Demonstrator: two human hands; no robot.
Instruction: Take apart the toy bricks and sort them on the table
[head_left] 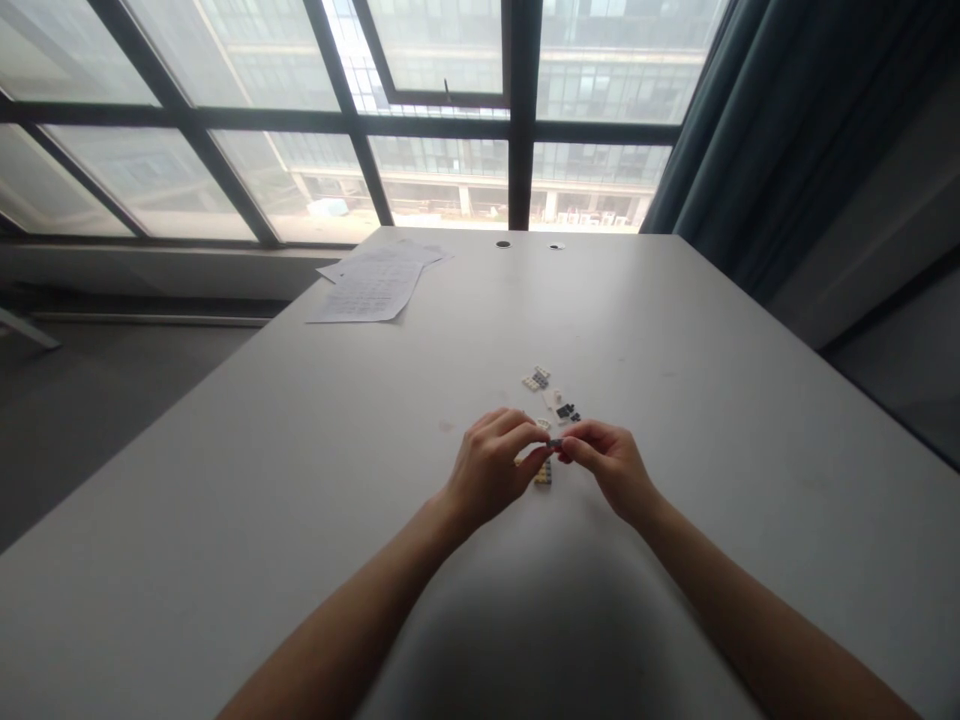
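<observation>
My left hand [495, 462] and my right hand [607, 462] meet over the middle of the white table [300, 480], fingertips pinched together on one small dark brick [555, 443]. Just under the fingers lies a small tan brick piece [544, 476]. A little farther away on the tabletop sit a tan and grey cluster of bricks [535, 379] and some dark and white pieces [566, 410].
Printed paper sheets [375, 285] lie at the far left of the table. Two small round caps [503, 243] sit near the far edge. Beyond are a large window and a dark curtain [750, 150] on the right.
</observation>
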